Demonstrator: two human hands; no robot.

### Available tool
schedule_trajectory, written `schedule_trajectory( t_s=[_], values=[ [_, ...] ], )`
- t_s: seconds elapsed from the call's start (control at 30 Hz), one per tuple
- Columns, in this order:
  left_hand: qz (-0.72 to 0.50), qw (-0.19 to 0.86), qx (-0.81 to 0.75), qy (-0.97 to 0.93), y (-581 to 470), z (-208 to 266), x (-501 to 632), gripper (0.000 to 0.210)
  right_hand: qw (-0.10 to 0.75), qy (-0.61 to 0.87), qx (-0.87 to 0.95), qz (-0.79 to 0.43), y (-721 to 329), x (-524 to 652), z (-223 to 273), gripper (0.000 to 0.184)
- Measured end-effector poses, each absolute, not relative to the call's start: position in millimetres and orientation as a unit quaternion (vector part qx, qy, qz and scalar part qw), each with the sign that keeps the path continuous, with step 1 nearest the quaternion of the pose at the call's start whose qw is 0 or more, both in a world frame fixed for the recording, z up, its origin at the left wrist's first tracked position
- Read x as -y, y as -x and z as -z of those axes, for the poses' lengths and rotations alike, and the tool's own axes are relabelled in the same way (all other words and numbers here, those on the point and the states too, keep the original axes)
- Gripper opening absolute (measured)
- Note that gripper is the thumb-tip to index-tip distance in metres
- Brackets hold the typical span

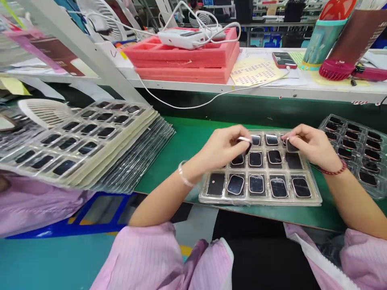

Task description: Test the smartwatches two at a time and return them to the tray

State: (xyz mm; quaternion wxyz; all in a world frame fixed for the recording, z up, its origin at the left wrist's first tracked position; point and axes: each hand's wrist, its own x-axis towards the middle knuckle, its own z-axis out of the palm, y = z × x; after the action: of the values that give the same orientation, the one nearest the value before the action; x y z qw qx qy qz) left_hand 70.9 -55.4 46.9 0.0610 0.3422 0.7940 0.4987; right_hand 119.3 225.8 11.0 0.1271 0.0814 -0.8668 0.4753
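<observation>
One watch-shaped screen (pixel 246 140) is pinched by its rim in the left hand (pixel 231 145), perhaps to spare its face, above a clear compartment tray (pixel 260 202) on the green surface (pixel 187 141). The right hand (pixel 316 147) grips a second screen (pixel 292 145) at the tray's far-right corner; whether lifted is unclear. Separate pockets (pixel 215 186) probably prevent rubbing. A tray stack (pixel 140 155) and side tray (pixel 376 194) flank it, seemingly within reach.

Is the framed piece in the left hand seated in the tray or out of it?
Out: the left hand pinches the framed piece at a tilt, while other pieces lie flat in the tray.
</observation>
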Motion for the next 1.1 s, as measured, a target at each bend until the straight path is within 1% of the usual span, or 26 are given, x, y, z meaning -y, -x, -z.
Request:
schedule_trajectory(
  t_s=[0.03, 0.1, 0.17, 0.23, 0.27, 0.37, 0.43, 0.5, 0.53, 0.6, 0.63, 0.7, 0.8, 0.87, 0.93, 1.0, 1.1],
  values=[
    [-0.452, 0.041, -0.818, -0.353, -82.8, -47.8, 71.7, 0.009, 0.141, -0.094, 0.899, -0.403, -130.1, -232.5, -10.8, 0.012],
    [-0.384, 0.045, -0.850, -0.356, -104.6, -43.2, 102.2, 0.010, 0.159, -0.120, 0.940, -0.277, -148.3, -243.5, -9.5, 0.011],
    [-0.334, 0.069, -0.876, -0.341, -121.2, -32.6, 123.8, 0.011, 0.174, -0.140, 0.953, -0.203, -159.6, -244.8, -9.1, 0.011],
    [-0.273, 0.068, -0.898, -0.337, -131.8, -21.7, 133.2, 0.014, 0.189, -0.177, 0.950, -0.175, -165.0, -231.4, -11.6, 0.014],
    [-0.235, 0.050, -0.909, -0.342, -135.2, -17.5, 133.8, 0.016, 0.188, -0.209, 0.945, -0.170, -166.6, -219.5, -13.7, 0.014],
    [-0.126, -0.031, -0.926, -0.355, -139.3, -12.3, 126.0, 0.021, 0.145, -0.317, 0.927, -0.141, -170.4, -174.6, -19.6, 0.019],
    [-0.099, -0.073, -0.924, -0.363, -138.3, -12.6, 119.0, 0.022, 0.115, -0.346, 0.925, -0.102, -172.4, -149.9, -20.6, 0.020],
    [-0.117, -0.091, -0.910, -0.387, -135.3, -13.2, 113.9, 0.020, 0.089, -0.351, 0.928, -0.092, -173.9, -137.4, -20.2, 0.020],
    [-0.132, -0.093, -0.901, -0.404, -133.4, -13.2, 112.0, 0.019, 0.074, -0.353, 0.926, -0.110, -174.6, -135.9, -20.3, 0.019],
    [-0.157, -0.077, -0.882, -0.438, -129.6, -12.7, 108.7, 0.016, 0.039, -0.365, 0.910, -0.190, -176.1, -139.5, -22.3, 0.012],
    [-0.162, -0.059, -0.876, -0.451, -128.3, -12.5, 107.3, 0.017, 0.017, -0.370, 0.896, -0.244, -176.5, -143.1, -24.1, 0.012],
    [-0.171, -0.018, -0.871, -0.461, -127.8, -13.6, 104.9, 0.021, -0.036, -0.357, 0.857, -0.370, -175.2, -151.2, -28.4, 0.019],
    [-0.242, 0.035, -0.851, -0.465, -132.6, -21.2, 102.2, 0.017, -0.099, -0.266, 0.783, -0.553, -161.6, -163.0, -32.8, 0.020],
    [-0.328, 0.075, -0.824, -0.457, -135.2, -30.1, 97.3, 0.011, -0.107, -0.195, 0.747, -0.627, -143.3, -170.8, -32.9, 0.016],
    [-0.409, 0.116, -0.799, -0.426, -130.9, -40.2, 85.6, 0.007, -0.096, -0.143, 0.723, -0.669, -120.8, -177.5, -30.5, 0.019],
    [-0.492, 0.138, -0.771, -0.380, -115.5, -48.3, 66.1, 0.009, -0.086, -0.106, 0.685, -0.716, -99.7, -182.5, -26.2, 0.031],
    [-0.639, 0.164, -0.693, -0.291, -76.9, -51.2, 31.7, 0.022, -0.076, -0.057, 0.605, -0.791, -80.9, -187.9, -18.6, 0.047]
  ],
)
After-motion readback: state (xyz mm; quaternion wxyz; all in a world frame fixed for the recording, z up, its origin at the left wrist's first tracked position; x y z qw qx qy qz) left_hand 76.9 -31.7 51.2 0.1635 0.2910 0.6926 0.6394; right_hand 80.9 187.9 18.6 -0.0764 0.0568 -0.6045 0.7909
